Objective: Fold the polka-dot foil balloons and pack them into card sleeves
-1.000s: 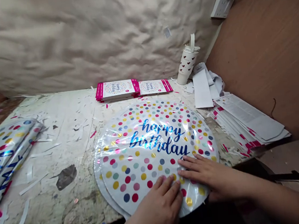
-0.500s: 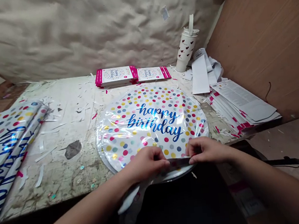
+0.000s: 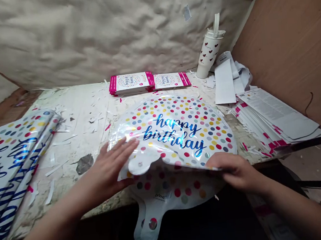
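Workbench is being used, with flattened balloons being kept on the left and card stacks at the far side. Upper foil balloon and lower foil balloon are being held at the near edge, the lower one overhanging it. Left hand is being kept open, fingers spread against the upper foil balloon; right hand is being closed, pinching its rim. Being light, soft and slippery, the foil is best taken by that rim.

Shiny blue script says "happy birthday" on the round white polka-dot foil balloon, and the white dotted foil balloon underneath has tiny "primo" print, the rest too small to read.
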The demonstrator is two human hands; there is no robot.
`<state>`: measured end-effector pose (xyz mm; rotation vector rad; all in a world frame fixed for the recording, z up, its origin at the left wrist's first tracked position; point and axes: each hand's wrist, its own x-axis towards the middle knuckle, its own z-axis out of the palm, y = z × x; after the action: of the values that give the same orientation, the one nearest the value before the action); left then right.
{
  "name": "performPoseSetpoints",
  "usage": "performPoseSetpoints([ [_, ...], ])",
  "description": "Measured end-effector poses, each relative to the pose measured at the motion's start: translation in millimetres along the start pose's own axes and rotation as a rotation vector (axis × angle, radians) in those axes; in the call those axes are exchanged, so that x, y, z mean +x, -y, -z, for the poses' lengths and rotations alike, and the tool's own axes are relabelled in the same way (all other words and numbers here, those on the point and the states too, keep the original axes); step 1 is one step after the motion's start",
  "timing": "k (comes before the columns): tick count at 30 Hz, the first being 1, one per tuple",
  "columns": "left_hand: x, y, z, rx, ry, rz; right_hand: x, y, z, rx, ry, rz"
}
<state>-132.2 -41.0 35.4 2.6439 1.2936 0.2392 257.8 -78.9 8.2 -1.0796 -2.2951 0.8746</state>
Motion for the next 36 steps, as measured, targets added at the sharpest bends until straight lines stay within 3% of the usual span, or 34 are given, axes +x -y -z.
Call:
performPoseSetpoints([
  [2,7,8,-20.1,-0.056,0.08,-0.071,-5,-7,-5,-0.204,0.032,0.079],
  [5,10,15,-40.8,-0.193,0.13,-0.121,-11,-29,-5,-0.539,-0.036,-0.065],
  [8,8,19,-43.2,-0.288,0.102,-0.112,-12,-52,6,-0.786,-0.172,-0.23],
  [11,7,19,-38.9,-0.345,0.113,-0.103,-7,-66,19,-0.88,-0.155,-0.184],
  [15,7,20,-36.8,-0.337,0.149,-0.126,-1,-77,32,-0.719,-0.085,-0.129],
  [19,12,31,-27.7,-0.339,0.136,-0.038,6,-87,49,-0.291,0.08,-0.153],
  [22,26,45,-14.3,-0.589,0.143,0.201,22,-97,67,0.082,0.083,-0.332],
  [24,42,53,-8.1,-0.783,0.048,0.468,39,-104,78,0.278,-0.014,-0.545],
  [26,60,60,-6.3,-0.892,-0.03,0.649,57,-111,85,0.388,-0.11,-0.766],
  [28,75,65,-7.8,-0.767,0.01,0.721,73,-118,87,0.409,-0.149,-0.919],
  [32,92,71,-12.7,-0.294,0.065,0.837,91,-127,83,0.312,-0.155,-1.071],
  [34,93,64,-15.3,-0.118,-0.023,0.844,95,-127,79,0.254,-0.154,-1.125],
  [36,91,47,-20.6,0.118,-0.149,0.729,98,-124,75,0.204,-0.153,-1.151],
])
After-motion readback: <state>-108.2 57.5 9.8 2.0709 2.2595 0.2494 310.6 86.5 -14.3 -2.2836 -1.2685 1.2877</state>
